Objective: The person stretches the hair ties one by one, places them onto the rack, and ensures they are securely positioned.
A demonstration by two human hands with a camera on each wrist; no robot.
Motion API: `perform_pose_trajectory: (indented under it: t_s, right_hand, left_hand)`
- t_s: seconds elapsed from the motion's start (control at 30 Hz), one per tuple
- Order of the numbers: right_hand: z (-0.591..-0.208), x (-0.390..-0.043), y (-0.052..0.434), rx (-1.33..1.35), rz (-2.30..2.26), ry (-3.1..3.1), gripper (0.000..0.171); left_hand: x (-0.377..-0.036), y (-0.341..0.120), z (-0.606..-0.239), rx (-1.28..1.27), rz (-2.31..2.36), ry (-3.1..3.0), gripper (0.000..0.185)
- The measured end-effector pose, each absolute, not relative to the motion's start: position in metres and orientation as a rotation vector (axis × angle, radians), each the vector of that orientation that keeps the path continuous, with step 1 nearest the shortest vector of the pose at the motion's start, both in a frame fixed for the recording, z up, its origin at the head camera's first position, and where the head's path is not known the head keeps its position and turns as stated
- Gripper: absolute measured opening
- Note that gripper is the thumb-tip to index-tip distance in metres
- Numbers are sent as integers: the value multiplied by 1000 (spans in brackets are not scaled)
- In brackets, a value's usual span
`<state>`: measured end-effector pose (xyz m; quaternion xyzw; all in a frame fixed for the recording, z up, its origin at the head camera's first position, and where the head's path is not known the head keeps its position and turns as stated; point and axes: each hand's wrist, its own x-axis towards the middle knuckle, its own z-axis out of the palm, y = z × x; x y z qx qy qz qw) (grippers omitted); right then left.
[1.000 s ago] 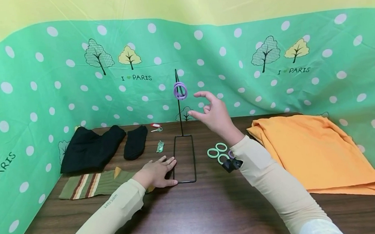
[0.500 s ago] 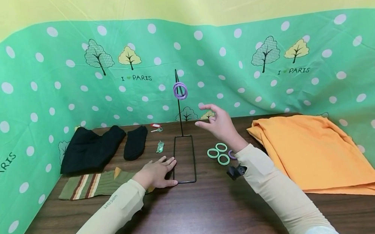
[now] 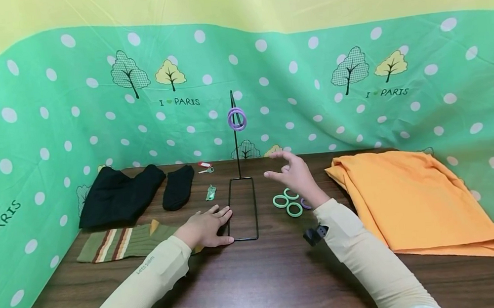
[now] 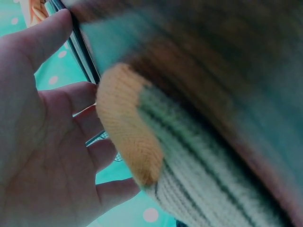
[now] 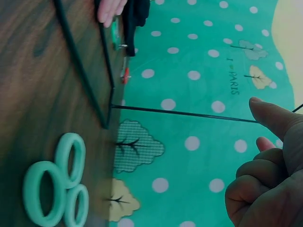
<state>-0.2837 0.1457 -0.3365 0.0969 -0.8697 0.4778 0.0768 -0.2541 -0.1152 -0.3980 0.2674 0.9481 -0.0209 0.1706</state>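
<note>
A thin black wire stand (image 3: pixel 242 209) rises from a rectangular base on the wooden table, with purple rings (image 3: pixel 236 119) hanging near its top. My left hand (image 3: pixel 207 227) lies flat on the table, fingers against the base's left edge, next to a striped sock (image 3: pixel 121 243) whose orange toe (image 4: pixel 128 127) shows in the left wrist view. My right hand (image 3: pixel 291 174) hovers empty, fingers loosely spread, above three mint green rings (image 3: pixel 288 202) (image 5: pixel 57 184). A purple ring (image 3: pixel 305 203) peeks out beside that wrist.
Black socks (image 3: pixel 143 193) and a folded black cloth lie at the back left. A small green tag (image 3: pixel 210 193) and a red-tagged key (image 3: pixel 205 167) sit behind the left hand. A folded orange cloth (image 3: pixel 412 197) covers the right side. Green dotted fabric walls the table.
My right hand has come down from beside the hanging purple rings to just above the mint rings on the table. The left hand has stayed put.
</note>
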Motion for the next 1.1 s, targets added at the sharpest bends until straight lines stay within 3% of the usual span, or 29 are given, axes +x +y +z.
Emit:
perform_pose_trajectory:
  t_s: [0.4, 1.1]
  right_hand:
    - [-363, -289, 157, 183, 1528, -2674, 47]
    - [-399, -299, 170, 124, 1541, -2900, 59]
  left_hand:
    - [-255, -115, -397, 755, -68, 2689, 78]
    - [-254, -115, -396, 759, -77, 2684, 78]
